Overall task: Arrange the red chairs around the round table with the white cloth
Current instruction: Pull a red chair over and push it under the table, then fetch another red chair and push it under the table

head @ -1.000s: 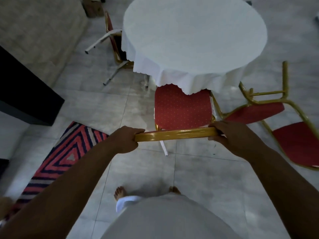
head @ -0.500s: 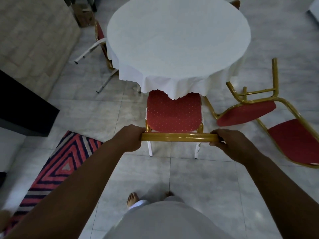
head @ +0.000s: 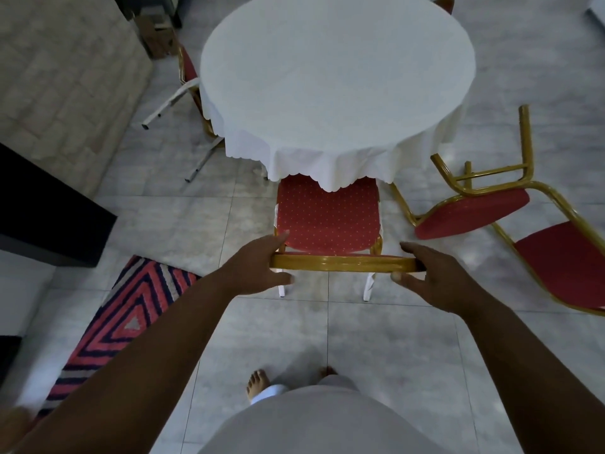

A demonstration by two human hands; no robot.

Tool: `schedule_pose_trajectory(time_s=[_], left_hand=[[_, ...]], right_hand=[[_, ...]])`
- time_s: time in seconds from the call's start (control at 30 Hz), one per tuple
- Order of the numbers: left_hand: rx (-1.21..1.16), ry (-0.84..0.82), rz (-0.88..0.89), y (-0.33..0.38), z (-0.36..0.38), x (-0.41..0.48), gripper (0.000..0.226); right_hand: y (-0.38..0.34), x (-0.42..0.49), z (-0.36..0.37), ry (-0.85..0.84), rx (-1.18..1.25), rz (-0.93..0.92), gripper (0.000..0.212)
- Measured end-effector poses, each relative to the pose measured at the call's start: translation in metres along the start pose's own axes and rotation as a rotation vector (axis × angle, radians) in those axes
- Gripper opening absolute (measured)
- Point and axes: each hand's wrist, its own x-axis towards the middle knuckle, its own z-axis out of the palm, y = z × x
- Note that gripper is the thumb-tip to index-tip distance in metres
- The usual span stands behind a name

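At the far left a striped red, navy and grey woven rug [head: 131, 322] lies on the pale grey tiled floor [head: 360, 339], below a dark block of furniture [head: 49, 208] and a rough stone-look wall [head: 65, 77]. Further right, at the left edge of the round table under the white scalloped cloth [head: 337, 80], a red chair with a gold frame and white legs [head: 188, 80] lies tipped over. In the middle, a red dotted-cushion chair with a gold metal back rail [head: 327, 217] stands upright at the near edge of the table, its seat front tucked under the cloth's hem. The left hand [head: 258, 267] sits at the rail's left end with fingers spread and loosened, and the right hand [head: 425, 276] at the right end is likewise opened, thumb just touching the rail; neither looks clenched. To the right, two more red gold-framed chairs [head: 474, 214] lie toppled together on the floor near the table's right edge, and a sliver of another chair back [head: 443, 1] shows past the far edge.

Judged risks: a further shove could snag the hem and drag the cloth; bare feet [head: 258, 381] stand close to the chair legs; the tangled frames on the right may catch each other when lifted; smooth tile may let legs skid
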Motion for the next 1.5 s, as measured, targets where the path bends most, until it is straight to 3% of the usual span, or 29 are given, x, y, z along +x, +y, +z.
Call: schedule_pose_trajectory(time_s=[0.07, 0.13, 0.2, 0.33, 0.4, 0.73, 1.23, 1.4, 1.5], left_hand=[[-0.24, 0.103, -0.037, 0.005, 0.003, -0.001, 0.074], [-0.4, 0.304, -0.243, 0.008, 0.012, 0.007, 0.073], [-0.325, 0.433, -0.417, 0.009, 0.022, 0.017, 0.078], [-0.107, 0.508, -0.42, 0.001, 0.034, 0.034, 0.084], [-0.118, 0.506, -0.425, -0.002, 0.031, 0.043, 0.083], [-0.104, 0.483, -0.439, -0.002, -0.002, 0.089, 0.078], [-0.043, 0.429, -0.417, -0.014, -0.019, 0.11, 0.073], [0.304, 0.189, -0.31, -0.013, -0.045, 0.114, 0.081], [0.378, 0.18, -0.142, 0.02, -0.063, 0.124, 0.084]], right_hand=[[-0.015, 0.006, 0.008, 0.083, 0.209, 0.14, 0.059], [-0.025, 0.02, 0.021, 0.219, 0.321, 0.316, 0.058], [-0.029, 0.031, 0.032, 0.314, 0.2, 0.364, 0.064], [-0.025, 0.043, 0.037, 0.382, 0.115, 0.358, 0.057], [-0.022, 0.051, 0.035, 0.392, 0.124, 0.334, 0.053], [-0.021, 0.104, 0.018, 0.416, 0.123, 0.379, 0.086], [-0.018, 0.131, 0.022, 0.377, 0.009, 0.407, 0.096], [-0.02, 0.127, 0.01, 0.258, -0.056, 0.427, 0.106], [-0.027, 0.111, -0.012, 0.253, -0.151, 0.38, 0.086]])
